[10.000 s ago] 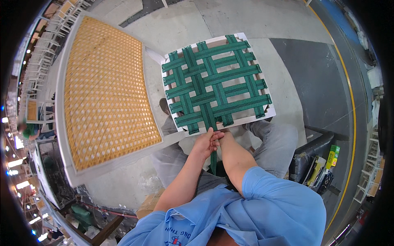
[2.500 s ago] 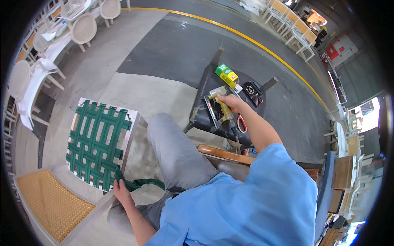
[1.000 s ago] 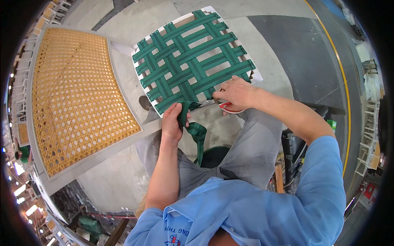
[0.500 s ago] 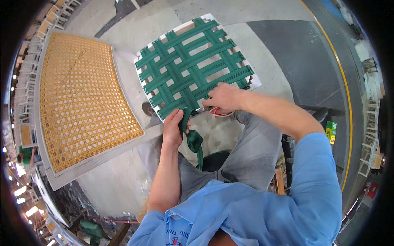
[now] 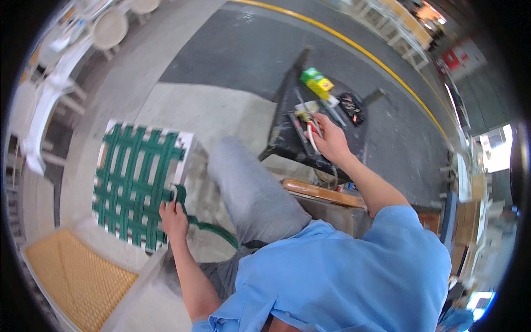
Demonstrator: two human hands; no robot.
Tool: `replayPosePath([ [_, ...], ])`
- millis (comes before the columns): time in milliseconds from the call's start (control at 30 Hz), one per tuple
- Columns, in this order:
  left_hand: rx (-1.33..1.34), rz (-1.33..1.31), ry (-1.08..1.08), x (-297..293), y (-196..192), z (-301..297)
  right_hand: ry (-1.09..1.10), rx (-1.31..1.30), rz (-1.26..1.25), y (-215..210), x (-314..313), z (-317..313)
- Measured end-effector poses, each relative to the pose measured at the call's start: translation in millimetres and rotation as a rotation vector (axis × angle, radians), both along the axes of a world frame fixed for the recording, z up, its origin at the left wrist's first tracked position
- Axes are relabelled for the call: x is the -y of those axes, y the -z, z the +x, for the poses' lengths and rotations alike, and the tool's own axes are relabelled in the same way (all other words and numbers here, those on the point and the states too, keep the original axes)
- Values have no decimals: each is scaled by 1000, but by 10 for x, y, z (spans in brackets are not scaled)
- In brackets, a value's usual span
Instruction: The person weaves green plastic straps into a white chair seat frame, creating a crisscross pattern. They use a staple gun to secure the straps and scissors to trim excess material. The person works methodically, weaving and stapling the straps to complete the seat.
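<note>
My left hand (image 5: 175, 217) is closed on a green webbing strap (image 5: 214, 228) at the near right edge of a chair seat. A loose length of the strap trails toward my lap. The white seat frame (image 5: 187, 145) carries crossed green webbing bands (image 5: 134, 180), woven over and under with open gaps. Out to the right, my right hand (image 5: 331, 139) is closed around a hand tool with red and white handles (image 5: 313, 131), just over a black stool-like stand (image 5: 283, 141). Blur and my fingers hide the tool's exact kind.
On the stand lie a green and yellow box (image 5: 316, 83), a dark bundle (image 5: 351, 108) and several slim tools. A cane-woven panel (image 5: 77, 276) stands at the lower left. A wooden bar (image 5: 321, 192) runs beside my thigh. White furniture (image 5: 55, 83) lines the far left.
My view has swung right. My right hand has moved from the seat edge to over the black stand, with the red-and-white-handled tool. The left hand stays by the seat with the strap.
</note>
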State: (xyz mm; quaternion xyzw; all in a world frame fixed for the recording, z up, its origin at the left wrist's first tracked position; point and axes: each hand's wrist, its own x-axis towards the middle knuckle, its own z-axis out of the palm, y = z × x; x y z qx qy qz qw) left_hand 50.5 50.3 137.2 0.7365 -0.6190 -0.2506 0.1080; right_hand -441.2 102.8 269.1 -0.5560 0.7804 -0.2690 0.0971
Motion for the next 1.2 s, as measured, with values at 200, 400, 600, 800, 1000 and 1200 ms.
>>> replayPosePath([
  [200,59,-55,70,-78,92,-85,375,-247,197,269,-1097,-818],
  [400,10,-10,2,-200,118,5,185,-271,264,520,-929,-973],
  [600,-124,13,-109,-503,151,20,-18,-259,-43,278,-362,-561],
  [800,-189,106,-96,-863,-143,173,-224,-125,-165,170,405,94],
  [1000,-1274,-47,-477,-562,-1130,534,-472,392,-47,259,1044,1130],
  [1200,-1421,-472,-488,-265,-2338,618,-1106,766,591,373,885,2897],
])
